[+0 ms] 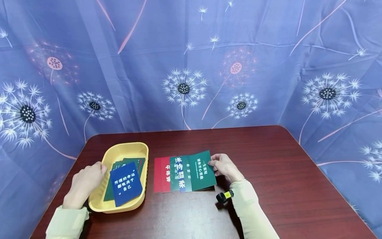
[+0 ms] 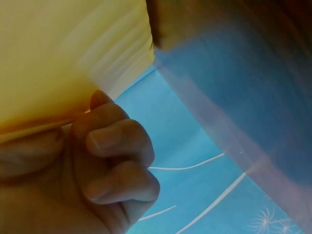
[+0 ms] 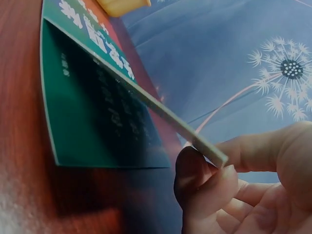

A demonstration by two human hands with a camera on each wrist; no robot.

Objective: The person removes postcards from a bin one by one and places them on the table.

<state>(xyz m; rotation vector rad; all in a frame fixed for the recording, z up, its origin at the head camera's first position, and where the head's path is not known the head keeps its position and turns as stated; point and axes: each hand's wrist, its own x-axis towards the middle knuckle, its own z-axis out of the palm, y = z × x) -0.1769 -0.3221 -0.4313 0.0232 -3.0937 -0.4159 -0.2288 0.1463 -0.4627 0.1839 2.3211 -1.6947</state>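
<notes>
My left hand (image 1: 86, 181) grips the left rim of a yellow plastic basket (image 1: 140, 145), its fingers curled at the edge in the left wrist view. Inside the basket a blue notebook (image 1: 126, 184) with white lettering lies over several green ones. My right hand (image 1: 223, 166) pinches the right edge of a thin green notebook (image 1: 203, 171) between thumb and fingers. That notebook is tilted up, and another green notebook (image 3: 97, 131) shows beneath it in the right wrist view. It ends a row of overlapping notebooks that runs left through green and blue to red notebooks (image 1: 161, 174).
The dark red-brown wooden table (image 1: 268, 186) carries everything. A blue curtain (image 1: 191, 66) with a dandelion print hangs behind and along both sides. A black wrist device (image 1: 224, 196) with a yellow label sits at the right sleeve.
</notes>
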